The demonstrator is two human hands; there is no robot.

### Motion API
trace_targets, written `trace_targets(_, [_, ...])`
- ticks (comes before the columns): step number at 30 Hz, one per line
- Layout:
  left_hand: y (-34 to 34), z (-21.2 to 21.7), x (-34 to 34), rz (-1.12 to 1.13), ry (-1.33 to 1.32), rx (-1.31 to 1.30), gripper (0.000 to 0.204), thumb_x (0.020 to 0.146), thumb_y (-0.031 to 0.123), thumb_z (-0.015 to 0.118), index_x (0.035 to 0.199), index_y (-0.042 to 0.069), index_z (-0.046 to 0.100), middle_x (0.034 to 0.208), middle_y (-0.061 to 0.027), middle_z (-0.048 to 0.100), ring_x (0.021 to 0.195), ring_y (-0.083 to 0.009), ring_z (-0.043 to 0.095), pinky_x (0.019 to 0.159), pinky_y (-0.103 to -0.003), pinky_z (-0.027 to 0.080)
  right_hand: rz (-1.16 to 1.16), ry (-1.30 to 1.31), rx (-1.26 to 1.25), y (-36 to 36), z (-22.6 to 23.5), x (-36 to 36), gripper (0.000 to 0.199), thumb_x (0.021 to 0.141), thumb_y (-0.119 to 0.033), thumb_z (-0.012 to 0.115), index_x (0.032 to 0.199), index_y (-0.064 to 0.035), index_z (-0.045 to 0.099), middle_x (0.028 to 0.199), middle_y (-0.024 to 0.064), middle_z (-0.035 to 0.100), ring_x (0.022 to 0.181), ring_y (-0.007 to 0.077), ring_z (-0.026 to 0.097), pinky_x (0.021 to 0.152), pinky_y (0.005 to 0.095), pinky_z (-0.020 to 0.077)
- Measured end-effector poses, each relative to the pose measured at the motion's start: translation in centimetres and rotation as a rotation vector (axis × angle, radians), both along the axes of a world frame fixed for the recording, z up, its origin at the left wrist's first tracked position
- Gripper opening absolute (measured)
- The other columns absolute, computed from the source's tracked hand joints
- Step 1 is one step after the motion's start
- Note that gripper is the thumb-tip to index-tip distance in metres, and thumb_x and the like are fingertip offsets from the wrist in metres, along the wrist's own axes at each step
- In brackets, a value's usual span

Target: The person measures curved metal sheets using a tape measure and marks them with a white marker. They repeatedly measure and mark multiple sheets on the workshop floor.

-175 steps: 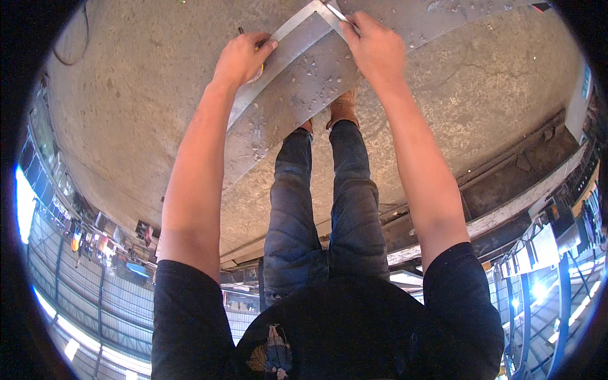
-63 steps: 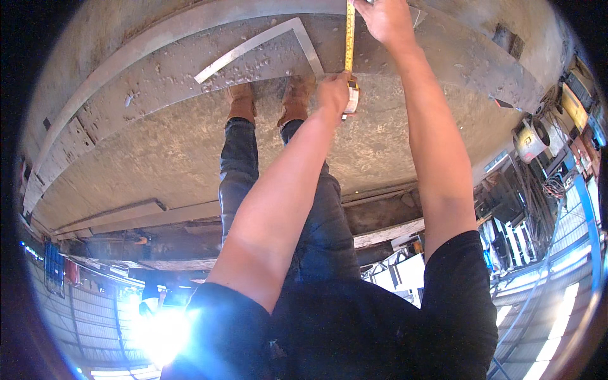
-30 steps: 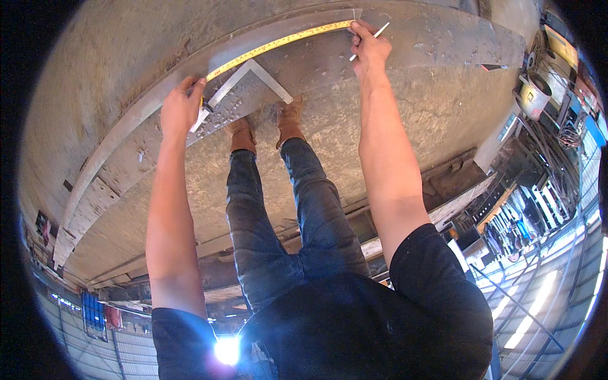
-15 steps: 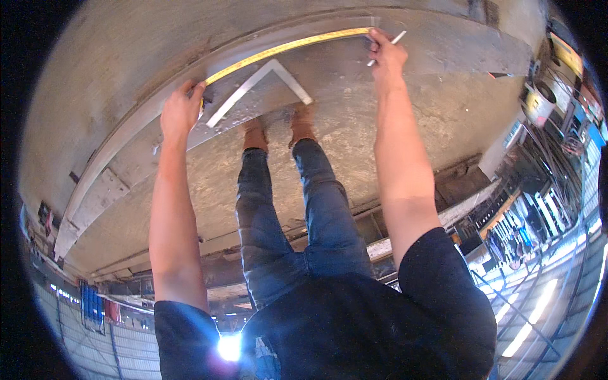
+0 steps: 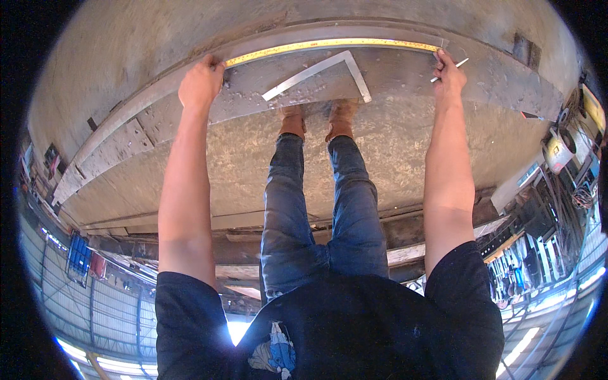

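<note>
A yellow tape measure [image 5: 329, 44] stretches along a long grey metal plate [image 5: 253, 79] near the top of the view. My left hand [image 5: 202, 82] is closed around the tape's left end, its case mostly hidden by the fingers. At the opposite end, my right hand [image 5: 448, 75] pinches the tape's tip against the plate and also has a thin white stick [image 5: 459, 64] between its fingers; whether it is chalk or a pen I cannot tell. Between the hands, just below the tape, an L-shaped metal square [image 5: 307, 78] lies flat on the plate with its corner pointing away from me.
My boots [image 5: 342, 117] stand at the plate's near edge on a stained brown surface [image 5: 405, 152]. A whitish bucket [image 5: 558, 152] sits at the far right, near cables and racked metal pieces [image 5: 538, 250]. A small dark block [image 5: 525, 49] lies beyond the plate.
The whole view has shifted, so the plate and square appear farther right. My left hand has moved left relative to the square, with a longer stretch of tape showing between my hands.
</note>
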State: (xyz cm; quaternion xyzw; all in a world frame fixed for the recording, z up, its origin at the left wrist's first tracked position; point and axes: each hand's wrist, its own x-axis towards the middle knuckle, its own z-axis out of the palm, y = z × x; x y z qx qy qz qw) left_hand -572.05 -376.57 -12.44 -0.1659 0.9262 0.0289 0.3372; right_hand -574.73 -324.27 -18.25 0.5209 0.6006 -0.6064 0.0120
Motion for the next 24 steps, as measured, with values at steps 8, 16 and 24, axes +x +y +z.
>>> trace_targets(8, [-1.2, -0.2, -0.2, -0.011, -0.056, -0.065, 0.039, 0.091, 0.047, 0.058, 0.120, 0.024, 0.070, 0.111, -0.0129, 0.073, 0.105, -0.0338, 0.069, 0.087, -0.047, 0.055, -0.016, -0.006, -0.041, 0.2, -0.5, -0.3, 0.016, 0.083, 0.000, 0.075, 0.098, 0.0035, 0.072, 0.086, 0.0109, 0.072, 0.057, 0.0115, 0.054, 0.045, 0.0249, 0.0364])
trace_targets(16, [-1.6, -0.5, -0.7, 0.023, -0.069, -0.079, 0.046, 0.087, 0.053, 0.063, 0.119, 0.021, 0.071, 0.112, -0.0160, 0.072, 0.105, -0.0354, 0.069, 0.086, -0.048, 0.055, 0.022, -0.019, -0.012, -0.3, -0.1, -0.4, 0.015, 0.085, -0.002, 0.074, 0.099, 0.0025, 0.071, 0.089, 0.0106, 0.073, 0.056, 0.0110, 0.054, 0.044, 0.0239, 0.0360])
trace_targets(24, [-1.1, -0.2, -1.5, -0.007, -0.141, -0.048, 0.042, 0.089, 0.050, 0.063, 0.122, 0.024, 0.069, 0.118, -0.0101, 0.071, 0.111, -0.0321, 0.067, 0.092, -0.045, 0.054, -0.004, -0.018, -0.006, 0.2, -0.2, -0.2, 0.015, 0.084, -0.002, 0.075, 0.098, 0.0029, 0.072, 0.084, 0.0099, 0.072, 0.056, 0.0110, 0.053, 0.044, 0.0246, 0.0367])
